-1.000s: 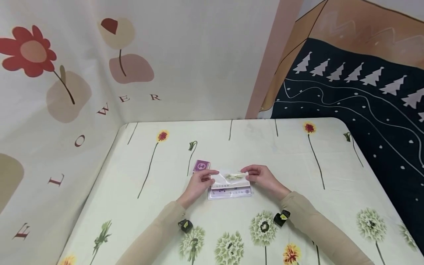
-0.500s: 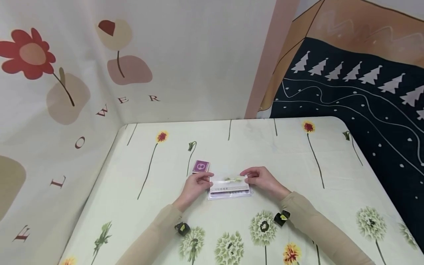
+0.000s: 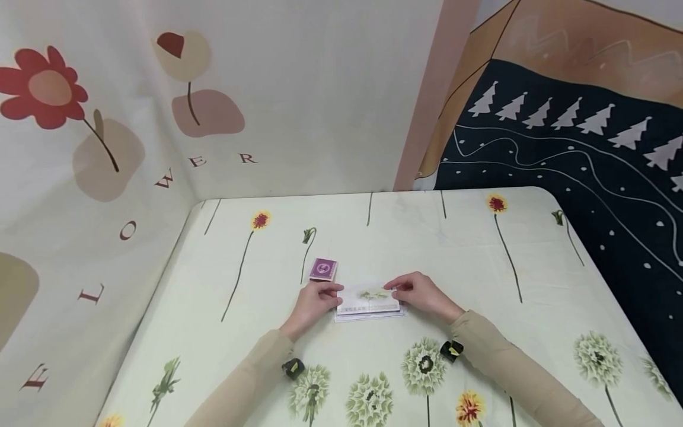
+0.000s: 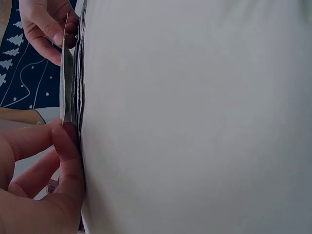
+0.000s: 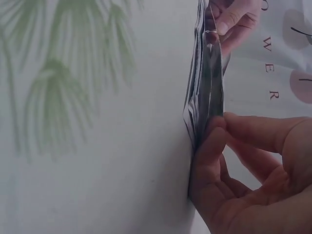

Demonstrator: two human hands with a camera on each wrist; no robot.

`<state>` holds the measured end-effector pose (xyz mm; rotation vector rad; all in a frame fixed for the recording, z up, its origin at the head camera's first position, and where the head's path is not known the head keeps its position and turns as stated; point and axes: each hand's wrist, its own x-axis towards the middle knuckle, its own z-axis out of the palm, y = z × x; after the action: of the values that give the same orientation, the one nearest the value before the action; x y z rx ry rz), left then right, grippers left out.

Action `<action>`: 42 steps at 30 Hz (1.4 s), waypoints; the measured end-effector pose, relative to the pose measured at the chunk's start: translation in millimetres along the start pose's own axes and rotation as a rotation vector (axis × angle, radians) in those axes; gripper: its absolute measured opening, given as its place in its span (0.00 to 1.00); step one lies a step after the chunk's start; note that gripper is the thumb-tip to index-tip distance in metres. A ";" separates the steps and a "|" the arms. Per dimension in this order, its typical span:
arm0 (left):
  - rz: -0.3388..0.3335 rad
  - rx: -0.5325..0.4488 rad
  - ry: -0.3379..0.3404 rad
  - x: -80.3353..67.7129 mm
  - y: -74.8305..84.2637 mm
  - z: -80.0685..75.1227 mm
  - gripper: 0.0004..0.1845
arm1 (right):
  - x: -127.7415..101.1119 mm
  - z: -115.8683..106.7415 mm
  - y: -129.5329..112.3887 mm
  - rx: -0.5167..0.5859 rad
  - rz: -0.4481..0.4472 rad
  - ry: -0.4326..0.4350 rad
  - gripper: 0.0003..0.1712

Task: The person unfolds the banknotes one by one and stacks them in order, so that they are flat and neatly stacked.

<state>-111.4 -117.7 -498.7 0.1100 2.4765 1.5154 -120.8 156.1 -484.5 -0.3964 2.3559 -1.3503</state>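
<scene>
A pale printed paper slip with a green picture (image 3: 365,301) lies across the middle of the table, over a thin layered stack of pale purple, banknote-like sheets (image 3: 368,318). My left hand (image 3: 309,307) pinches the slip's left end between thumb and fingers. At the opposite end, my right hand (image 3: 424,296) pinches it near the upper corner. In the left wrist view, the slip (image 4: 68,92) stands a little apart from the layers beneath. From the right wrist, several thin sheet edges of the stack (image 5: 196,87) show beside the fingers.
A small purple box with a round white emblem (image 3: 323,269) lies just beyond my left hand. The table has a flower-print cloth (image 3: 256,356). Behind stands a white printed curtain (image 3: 320,118), with a dark tree-patterned cloth (image 3: 560,142) at the right.
The slip has come down and toward me, now covering most of the purple sheets. Both hands have moved slightly with it, and the purple box shows more fully.
</scene>
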 end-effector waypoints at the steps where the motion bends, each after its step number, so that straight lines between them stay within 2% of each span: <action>1: 0.002 0.004 -0.002 0.4 -0.2 0.0 0.13 | 0.0 0.1 -0.5 -0.009 0.013 0.002 0.12; 7: 0.006 0.065 -0.019 2.3 4.4 -2.0 0.12 | 2.1 -0.3 -2.1 -0.089 0.032 0.006 0.11; 12: 0.012 0.084 -0.039 1.7 9.5 -3.4 0.11 | 2.2 -2.7 -2.1 -0.094 0.026 -0.021 0.12; 19: 0.082 0.231 -0.030 3.1 8.8 -1.4 0.13 | 3.3 -7.1 -1.3 -0.070 0.018 -0.058 0.13; 22: 0.124 0.246 -0.041 2.6 6.1 -3.2 0.13 | 4.9 -8.3 -1.6 -0.056 0.023 -0.078 0.12; 26: 0.135 0.186 -0.075 0.8 4.1 -10.7 0.13 | 8.1 -12.4 -3.2 -0.045 0.001 -0.072 0.12; 31: 0.056 0.048 -0.094 -2.5 9.1 -27.8 0.11 | 14.6 -18.3 -7.9 -0.043 -0.012 0.000 0.10; 37: 0.008 0.004 -0.055 -4.1 10.5 -50.4 0.06 | 22.8 -16.3 -11.0 -0.030 -0.010 -0.064 0.09; 42: -0.005 -0.049 -0.051 -3.0 5.4 -60.7 0.06 | 30.0 -9.1 -16.4 -0.018 -0.036 -0.080 0.09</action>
<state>-123.2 -168.5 -467.1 0.1320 2.3969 1.5512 -150.7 141.9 -472.0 -0.4912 2.3078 -1.3052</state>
